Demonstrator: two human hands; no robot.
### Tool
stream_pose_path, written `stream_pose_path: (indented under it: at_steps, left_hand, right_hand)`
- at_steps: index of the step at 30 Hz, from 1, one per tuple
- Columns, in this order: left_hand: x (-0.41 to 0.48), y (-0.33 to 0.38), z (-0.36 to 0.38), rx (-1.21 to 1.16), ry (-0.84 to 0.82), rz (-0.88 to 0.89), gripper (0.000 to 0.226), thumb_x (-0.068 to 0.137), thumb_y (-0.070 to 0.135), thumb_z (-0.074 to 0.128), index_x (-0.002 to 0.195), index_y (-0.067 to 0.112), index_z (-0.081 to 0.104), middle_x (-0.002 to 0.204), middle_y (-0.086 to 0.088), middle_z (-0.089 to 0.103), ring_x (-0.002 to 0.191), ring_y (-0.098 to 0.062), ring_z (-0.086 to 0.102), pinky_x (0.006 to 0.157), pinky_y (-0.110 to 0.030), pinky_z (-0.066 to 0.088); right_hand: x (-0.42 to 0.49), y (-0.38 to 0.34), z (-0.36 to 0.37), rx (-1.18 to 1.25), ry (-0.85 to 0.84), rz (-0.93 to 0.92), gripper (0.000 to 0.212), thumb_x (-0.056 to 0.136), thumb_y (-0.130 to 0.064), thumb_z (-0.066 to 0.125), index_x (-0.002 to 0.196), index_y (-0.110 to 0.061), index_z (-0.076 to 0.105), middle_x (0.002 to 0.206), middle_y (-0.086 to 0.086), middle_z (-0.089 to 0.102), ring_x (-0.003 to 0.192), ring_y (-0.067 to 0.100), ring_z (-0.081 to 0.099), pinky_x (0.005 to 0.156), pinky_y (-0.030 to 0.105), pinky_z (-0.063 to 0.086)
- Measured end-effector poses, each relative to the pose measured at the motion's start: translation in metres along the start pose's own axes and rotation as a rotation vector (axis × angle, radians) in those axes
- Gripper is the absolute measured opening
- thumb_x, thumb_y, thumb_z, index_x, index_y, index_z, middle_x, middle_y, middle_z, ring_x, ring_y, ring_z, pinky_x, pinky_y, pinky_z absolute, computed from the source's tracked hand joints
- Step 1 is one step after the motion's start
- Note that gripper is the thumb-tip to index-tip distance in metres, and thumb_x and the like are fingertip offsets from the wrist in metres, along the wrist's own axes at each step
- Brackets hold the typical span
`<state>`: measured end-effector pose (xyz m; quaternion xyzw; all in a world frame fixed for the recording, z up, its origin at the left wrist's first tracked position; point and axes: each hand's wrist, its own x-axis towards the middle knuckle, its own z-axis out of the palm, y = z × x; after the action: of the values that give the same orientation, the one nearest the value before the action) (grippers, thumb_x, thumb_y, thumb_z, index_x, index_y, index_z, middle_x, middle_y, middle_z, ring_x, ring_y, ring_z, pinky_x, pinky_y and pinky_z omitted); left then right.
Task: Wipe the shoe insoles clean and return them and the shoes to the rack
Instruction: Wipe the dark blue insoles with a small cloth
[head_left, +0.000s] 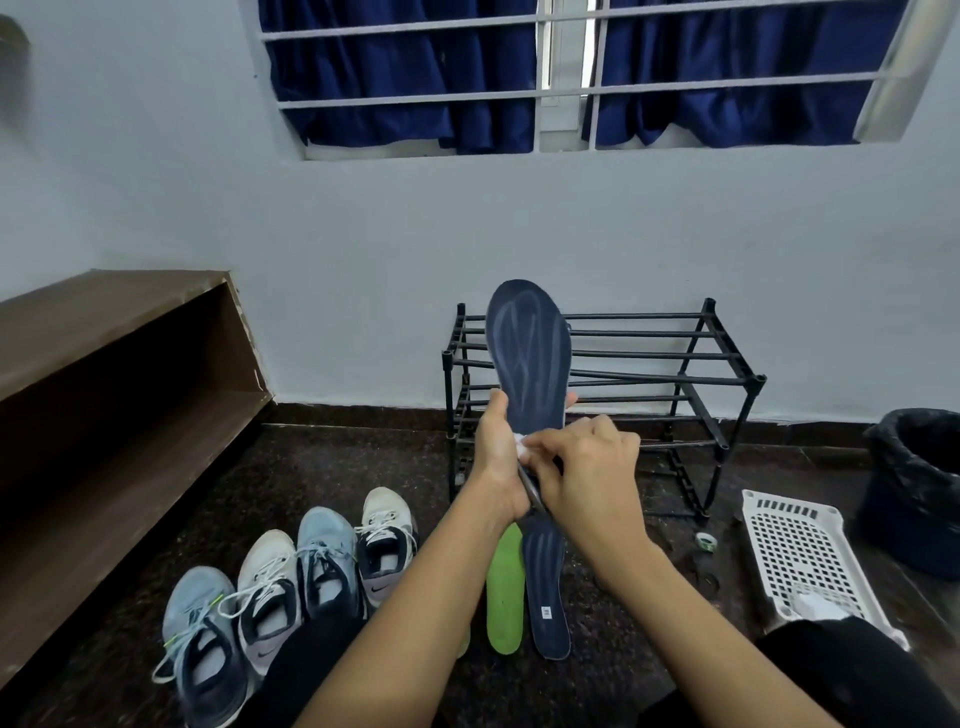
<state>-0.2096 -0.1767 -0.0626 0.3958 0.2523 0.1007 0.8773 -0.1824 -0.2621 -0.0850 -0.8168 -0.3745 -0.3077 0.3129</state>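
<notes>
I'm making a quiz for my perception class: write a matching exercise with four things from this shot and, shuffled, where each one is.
Things
1. navy foam insole being wiped
2. bright green insole
3. small white wipe
4. black metal-bar shoe rack

Places
A. against the wall
B. gripped upright by the left hand
C. flat on the dark floor
D. pinched in the right hand

Pairs: 1-B, 2-C, 3-D, 4-A

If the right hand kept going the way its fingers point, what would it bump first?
The right hand points left into the white wipe it holds against the dark blue insole; the left hand probably comes next.
</notes>
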Motion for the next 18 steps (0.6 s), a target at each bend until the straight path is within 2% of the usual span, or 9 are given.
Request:
stream_pose_path:
  at_steps: [3, 8, 12, 16, 18]
  left_hand:
    - [-0.001, 0.0, 0.001, -0.009, -0.003, 0.008, 0.079, 0.098, 0.062, 0.018, 0.109, 0.005, 0.071, 0.095, -0.018, 0.073, 0.084, -0.025, 0.071, 0.078, -0.034, 0.055]
    - [-0.009, -0.013, 0.008, 0.035, 0.001, -0.001, 0.07, 0.1, 0.059, 0.026, 0.091, 0.007, 0.071, 0.075, -0.013, 0.073, 0.073, -0.024, 0.069, 0.071, -0.033, 0.054]
    - [-0.012, -0.016, 0.012, 0.071, -0.011, -0.045, 0.066, 0.1, 0.058, 0.028, 0.091, 0.008, 0.07, 0.072, -0.012, 0.072, 0.066, -0.022, 0.07, 0.063, -0.03, 0.054]
    - [-0.005, -0.005, 0.006, 0.009, 0.022, -0.022, 0.073, 0.099, 0.06, 0.024, 0.1, 0.005, 0.072, 0.09, -0.014, 0.073, 0.087, -0.026, 0.069, 0.077, -0.034, 0.054]
    - [-0.003, 0.001, 0.003, -0.015, 0.01, -0.013, 0.076, 0.099, 0.06, 0.02, 0.103, 0.005, 0.072, 0.093, -0.015, 0.073, 0.086, -0.025, 0.069, 0.079, -0.034, 0.053]
  right_hand:
    - [0.001, 0.002, -0.001, -0.055, -0.012, -0.008, 0.01, 0.072, -0.021, 0.069, 0.071, -0.03, 0.073, 0.057, -0.008, 0.063, 0.064, 0.019, 0.046, 0.062, 0.034, 0.022]
    - [0.016, 0.011, -0.002, -0.154, 0.026, 0.016, 0.015, 0.077, -0.032, 0.059, 0.074, -0.031, 0.073, 0.06, -0.007, 0.064, 0.067, 0.02, 0.045, 0.063, 0.034, 0.016]
    - [0.019, 0.016, 0.0, -0.093, 0.052, 0.061, 0.012, 0.079, -0.033, 0.063, 0.08, -0.028, 0.074, 0.066, -0.008, 0.067, 0.071, 0.02, 0.045, 0.064, 0.032, 0.015]
    - [0.008, 0.004, 0.002, -0.001, 0.034, 0.034, 0.013, 0.075, -0.029, 0.063, 0.08, -0.028, 0.074, 0.065, -0.008, 0.065, 0.069, 0.02, 0.047, 0.066, 0.032, 0.019]
    - [0.002, 0.001, 0.003, -0.001, 0.0, 0.022, 0.013, 0.073, -0.028, 0.062, 0.079, -0.03, 0.074, 0.062, -0.009, 0.064, 0.067, 0.018, 0.046, 0.064, 0.032, 0.022]
